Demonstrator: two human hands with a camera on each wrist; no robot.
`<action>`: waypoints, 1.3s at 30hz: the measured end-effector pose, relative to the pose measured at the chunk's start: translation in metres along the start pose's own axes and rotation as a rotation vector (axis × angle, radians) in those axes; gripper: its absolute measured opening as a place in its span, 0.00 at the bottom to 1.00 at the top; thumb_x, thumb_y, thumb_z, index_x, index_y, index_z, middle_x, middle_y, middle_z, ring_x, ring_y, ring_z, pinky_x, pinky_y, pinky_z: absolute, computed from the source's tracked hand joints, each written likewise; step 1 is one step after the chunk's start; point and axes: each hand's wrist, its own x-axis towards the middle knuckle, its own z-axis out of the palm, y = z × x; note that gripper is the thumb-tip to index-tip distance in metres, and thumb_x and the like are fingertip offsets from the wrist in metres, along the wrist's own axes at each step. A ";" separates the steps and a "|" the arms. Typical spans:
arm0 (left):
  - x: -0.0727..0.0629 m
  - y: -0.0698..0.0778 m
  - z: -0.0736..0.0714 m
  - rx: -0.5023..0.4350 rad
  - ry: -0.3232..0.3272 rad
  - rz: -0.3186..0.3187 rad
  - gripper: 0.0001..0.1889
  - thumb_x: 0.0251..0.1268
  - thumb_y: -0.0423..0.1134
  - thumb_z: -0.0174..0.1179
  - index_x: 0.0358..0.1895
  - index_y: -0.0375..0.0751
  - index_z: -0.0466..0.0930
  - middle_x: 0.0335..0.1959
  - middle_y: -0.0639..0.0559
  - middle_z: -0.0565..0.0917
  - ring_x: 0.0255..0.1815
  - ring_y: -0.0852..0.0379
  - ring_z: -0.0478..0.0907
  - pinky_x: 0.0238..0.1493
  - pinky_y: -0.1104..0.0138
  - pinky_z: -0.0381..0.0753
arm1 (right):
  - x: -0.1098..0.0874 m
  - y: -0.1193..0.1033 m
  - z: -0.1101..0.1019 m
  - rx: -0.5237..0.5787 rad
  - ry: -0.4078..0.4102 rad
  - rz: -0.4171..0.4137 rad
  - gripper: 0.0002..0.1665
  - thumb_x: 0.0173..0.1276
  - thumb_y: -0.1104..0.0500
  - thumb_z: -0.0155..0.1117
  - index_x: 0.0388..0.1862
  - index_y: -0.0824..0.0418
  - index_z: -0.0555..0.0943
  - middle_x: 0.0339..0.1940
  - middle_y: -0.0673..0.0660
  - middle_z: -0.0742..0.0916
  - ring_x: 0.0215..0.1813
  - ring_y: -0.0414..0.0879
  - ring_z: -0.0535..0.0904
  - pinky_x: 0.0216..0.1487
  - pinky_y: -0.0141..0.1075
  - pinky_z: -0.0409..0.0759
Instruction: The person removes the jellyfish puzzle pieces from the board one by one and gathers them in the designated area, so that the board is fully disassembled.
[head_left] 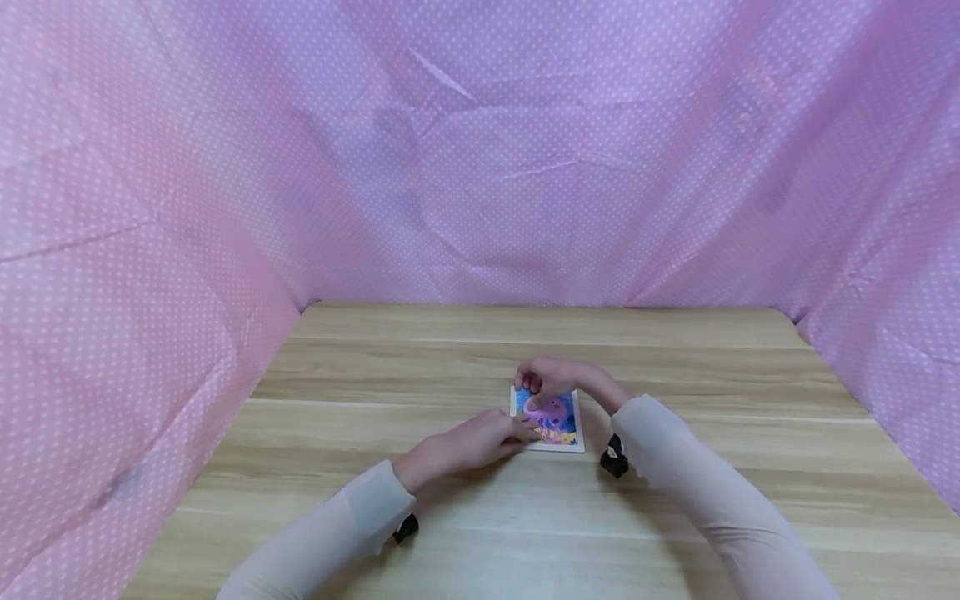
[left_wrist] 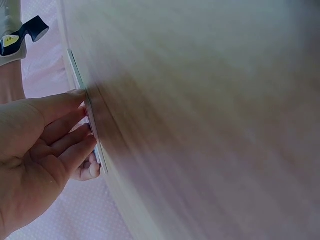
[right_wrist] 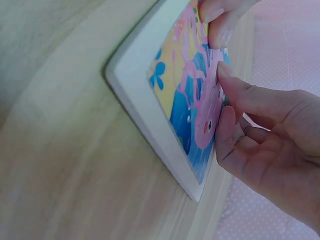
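Note:
A small square picture board [head_left: 564, 445] with a white border lies flat on the wooden table. Its picture shows a pink octopus [right_wrist: 202, 125] over blue water and yellow sand. From the near left, my left hand [head_left: 480, 440] reaches over, its fingertips on the board's lower left part; in the left wrist view that hand [left_wrist: 45, 135] has thumb and fingers along the board's edge [left_wrist: 102, 162]. My right hand [head_left: 551, 377] comes over the far right side. In the right wrist view its thumb [right_wrist: 250, 95] and bent index finger touch the octopus, a little apart.
The wooden table [head_left: 375, 367] spreads around the board on all sides. Pink dotted cloth [head_left: 480, 208] hangs behind it and at both sides. A black strap piece [head_left: 614, 457] sits below the right cuff, another [head_left: 406, 528] below the left cuff.

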 end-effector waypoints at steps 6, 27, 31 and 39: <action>0.000 0.001 0.001 0.004 -0.003 -0.012 0.16 0.77 0.34 0.55 0.63 0.42 0.81 0.63 0.52 0.78 0.68 0.61 0.70 0.65 0.71 0.70 | -0.003 0.005 0.003 0.053 0.029 -0.003 0.16 0.65 0.69 0.70 0.48 0.67 0.76 0.38 0.56 0.79 0.40 0.45 0.72 0.43 0.32 0.74; 0.001 0.001 0.003 0.046 0.005 -0.011 0.16 0.76 0.33 0.56 0.62 0.42 0.82 0.63 0.49 0.78 0.68 0.58 0.71 0.65 0.69 0.72 | -0.012 0.015 0.016 0.030 0.202 -0.051 0.07 0.67 0.65 0.70 0.40 0.65 0.80 0.34 0.51 0.82 0.37 0.41 0.73 0.40 0.33 0.73; 0.001 0.002 0.003 0.042 0.004 -0.007 0.16 0.76 0.33 0.56 0.62 0.41 0.82 0.62 0.49 0.79 0.67 0.58 0.71 0.65 0.69 0.72 | -0.013 0.016 0.019 0.097 0.245 -0.065 0.04 0.68 0.66 0.68 0.39 0.66 0.81 0.35 0.53 0.84 0.39 0.41 0.74 0.43 0.34 0.74; 0.000 0.001 0.002 0.041 -0.002 -0.026 0.16 0.77 0.34 0.55 0.63 0.43 0.82 0.63 0.51 0.79 0.68 0.60 0.71 0.66 0.67 0.71 | -0.020 0.026 0.015 0.201 0.388 -0.086 0.05 0.70 0.64 0.67 0.41 0.66 0.83 0.36 0.54 0.86 0.38 0.43 0.79 0.41 0.35 0.78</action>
